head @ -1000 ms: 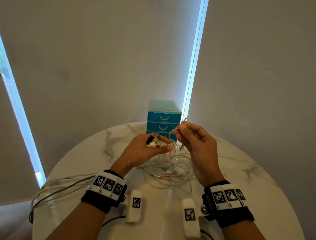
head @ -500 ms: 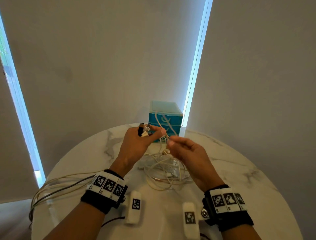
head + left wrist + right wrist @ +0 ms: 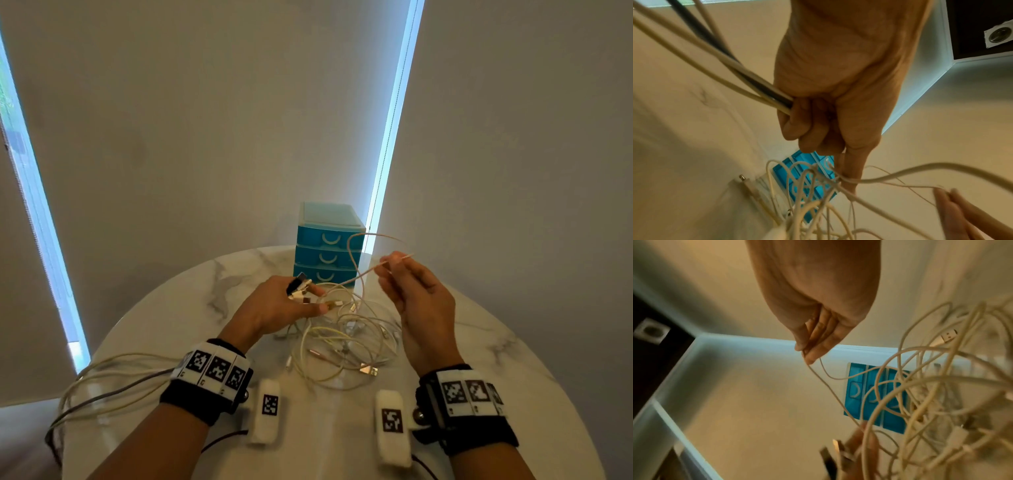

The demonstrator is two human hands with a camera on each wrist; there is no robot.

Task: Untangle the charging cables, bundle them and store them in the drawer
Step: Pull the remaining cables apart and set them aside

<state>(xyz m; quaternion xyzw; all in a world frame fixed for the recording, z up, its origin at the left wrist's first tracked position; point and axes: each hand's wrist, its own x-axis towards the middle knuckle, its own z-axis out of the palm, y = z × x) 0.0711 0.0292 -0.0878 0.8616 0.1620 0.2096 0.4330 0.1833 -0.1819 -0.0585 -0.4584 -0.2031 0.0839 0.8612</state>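
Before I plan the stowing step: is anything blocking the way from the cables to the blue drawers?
All three drawers of the drawer unit are shut. Between it and the cable tangle, only one lifted cable crosses its front.

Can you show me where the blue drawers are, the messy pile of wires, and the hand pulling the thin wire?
blue drawers (image 3: pixel 328 240): head view, top drawer front.
pile of wires (image 3: pixel 346 346): head view, middle of the tangle.
right hand (image 3: pixel 419 301): head view, back of the hand.
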